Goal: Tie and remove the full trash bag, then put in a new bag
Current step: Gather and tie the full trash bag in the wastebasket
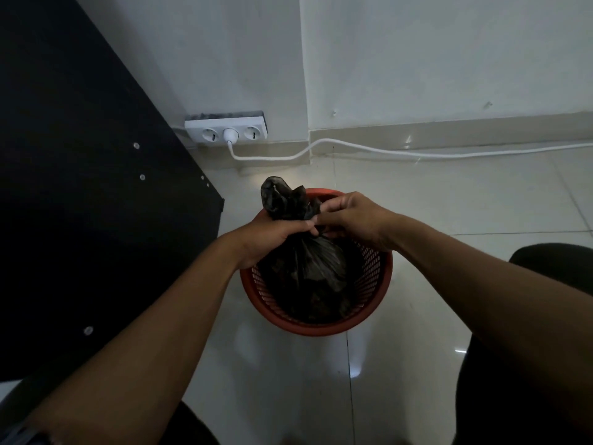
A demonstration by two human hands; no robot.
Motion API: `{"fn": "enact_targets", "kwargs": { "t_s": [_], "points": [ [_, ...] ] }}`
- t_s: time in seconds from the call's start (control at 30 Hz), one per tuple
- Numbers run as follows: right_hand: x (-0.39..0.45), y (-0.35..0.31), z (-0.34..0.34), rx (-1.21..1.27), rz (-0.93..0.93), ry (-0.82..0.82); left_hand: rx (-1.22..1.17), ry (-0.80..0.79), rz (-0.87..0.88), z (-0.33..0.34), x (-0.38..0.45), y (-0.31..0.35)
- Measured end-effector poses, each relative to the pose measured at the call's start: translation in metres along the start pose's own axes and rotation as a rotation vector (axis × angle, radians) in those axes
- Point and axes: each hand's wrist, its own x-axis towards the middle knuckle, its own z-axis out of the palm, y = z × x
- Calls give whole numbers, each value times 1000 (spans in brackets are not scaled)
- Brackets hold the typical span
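Bag [308,268] black, gathered, inside red basket [369,322] — left hand [272,236] grips neck; right hand [349,216] at 3 o'clock pinches loose top — power strip [226,131] at 11.

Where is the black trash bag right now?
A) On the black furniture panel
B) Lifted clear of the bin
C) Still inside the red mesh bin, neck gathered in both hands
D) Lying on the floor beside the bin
C: the black trash bag sits inside the red mesh bin, the left hand gripping its gathered neck and the right hand pinching the loose top.
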Motion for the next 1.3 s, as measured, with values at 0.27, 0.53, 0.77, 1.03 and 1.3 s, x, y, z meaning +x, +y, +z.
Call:
{"fn": "enact_targets", "kwargs": {
  "t_s": [0.27, 0.53, 0.77, 1.03, 1.3],
  "points": [
    [6, 9, 16, -322, -255, 129, -262, 63, 36, 3, -3, -11],
    [-1, -2, 6, 15, 14, -28, -291, 56, -10, 2, -1, -12],
    [-4, 4, 12, 65, -14, 12, -138, 117, -39, 3, -4, -10],
    [-5, 8, 3, -91, -9, -16, 164, 127, 70, 6, -13, -1],
    [-1, 12, 17, -559, -485, 203, -28, 147, -3, 6, -16, 1]
  ]
}}
